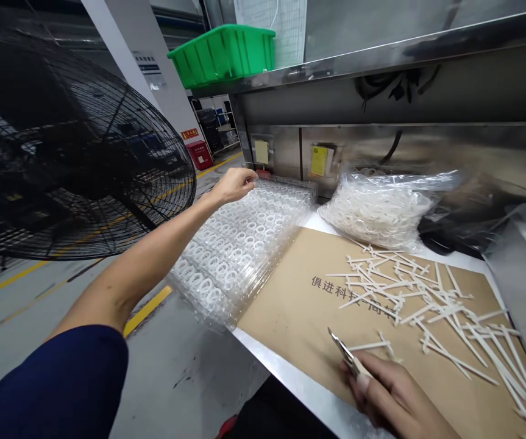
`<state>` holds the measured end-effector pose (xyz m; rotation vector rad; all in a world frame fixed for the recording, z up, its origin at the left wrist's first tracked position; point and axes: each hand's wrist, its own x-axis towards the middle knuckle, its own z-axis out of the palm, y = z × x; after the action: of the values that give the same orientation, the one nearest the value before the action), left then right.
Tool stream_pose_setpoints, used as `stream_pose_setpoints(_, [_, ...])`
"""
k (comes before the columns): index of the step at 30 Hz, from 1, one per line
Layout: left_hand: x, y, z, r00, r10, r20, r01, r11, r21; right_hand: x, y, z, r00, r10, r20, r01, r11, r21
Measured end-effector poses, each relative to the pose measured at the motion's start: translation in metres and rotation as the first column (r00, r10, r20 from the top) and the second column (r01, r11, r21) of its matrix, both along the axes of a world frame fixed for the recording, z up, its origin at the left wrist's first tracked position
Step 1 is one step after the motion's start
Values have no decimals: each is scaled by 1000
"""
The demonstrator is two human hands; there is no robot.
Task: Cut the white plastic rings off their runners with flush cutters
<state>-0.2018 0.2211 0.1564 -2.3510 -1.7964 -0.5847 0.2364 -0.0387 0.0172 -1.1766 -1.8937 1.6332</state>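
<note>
- L hand (234, 186): arm stretched to approx 11 o'clock, fingers curled on far end of stack of clear moulded plastic trays (238, 244) holding rows of white plastic rings; can't tell if gripping or just resting
- R hand (390, 396): at 5 o'clock, clenched on small steel-tipped snips (348, 356) w/ pale handle, tips pointing approx 10 o'clock
- Short white plastic strip (370, 346): just beside snips tips, on sheet
- Loose pile of thin white plastic runners (427, 299): approx 3 o'clock, on flat brown cardboard sheet (281, 311) w/ dark printed characters
- Clear plastic bag of white rings (376, 210): approx 1 o'clock, just past sheet
- Brushed-steel bench edge (290, 384): under sheet and trays
- Large black wire-guard fan (75, 146): 9–10 o'clock
- Bright green plastic crate (221, 55): 12 o'clock, on steel shelf
</note>
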Motion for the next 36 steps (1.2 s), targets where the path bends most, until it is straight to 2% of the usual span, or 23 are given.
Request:
stream_pose_setpoints(2, [20,-25,12,997,-81,-10,81,997,-5,0,-2,2,997,62,49,-70,979,192])
stream_pose_setpoints(3, [34,-39,15,989,-144,-22,144,989,-16,-1,-4,4,994,92,66,-108,951,291])
stream_pose_setpoints(5, [67,-65,16,949,-308,-60,304,950,-68,-6,-9,6,984,161,74,-177,872,457])
stream_pose_setpoints(7, [107,-91,9,869,-484,-105,465,870,-164,-12,-13,5,962,265,69,-253,765,593])
stream_pose_setpoints(8, [128,-102,4,819,-561,-122,529,819,-220,-15,-14,4,953,292,79,-270,704,657])
stream_pose_setpoints(11, [194,-136,-22,672,-719,-177,628,680,-380,-19,-16,-3,947,305,97,-287,675,679])
stream_pose_setpoints(13, [236,-154,-42,603,-770,-210,643,625,-443,-21,-17,-7,942,314,117,-306,662,684])
stream_pose_setpoints(15, [272,-167,-62,551,-806,-215,682,584,-440,-22,-19,-8,935,325,141,-328,642,693])
stream_pose_setpoints(17, [299,-174,-80,493,-851,-182,751,522,-403,-23,-21,-8,929,333,164,-348,626,698])
stream_pose_setpoints(20, [319,-178,-96,435,-892,-124,812,449,-374,-23,-22,-8,919,345,190,-373,608,701])
stream_pose_setpoints(23, [318,-177,-100,462,-881,-99,801,463,-379,-23,-22,-9,919,339,202,-376,600,706])
stream_pose_setpoints(28, [306,-170,-93,514,-855,-71,770,497,-400,-22,-20,-8,924,324,203,-365,593,718])
stream_pose_setpoints(31, [302,-170,-92,577,-816,-35,754,549,-362,-22,-20,-6,927,315,204,-361,598,715])
stream_pose_setpoints(32, [300,-171,-93,622,-782,43,750,580,-318,-22,-21,-5,929,310,203,-357,602,714])
stream_pose_setpoints(34, [292,-172,-97,695,-642,324,717,653,-242,-22,-21,-5,933,301,197,-348,611,711])
stream_pose_setpoints(36, [278,-175,-106,684,-406,606,656,706,-266,-22,-22,-5,936,298,190,-341,619,708])
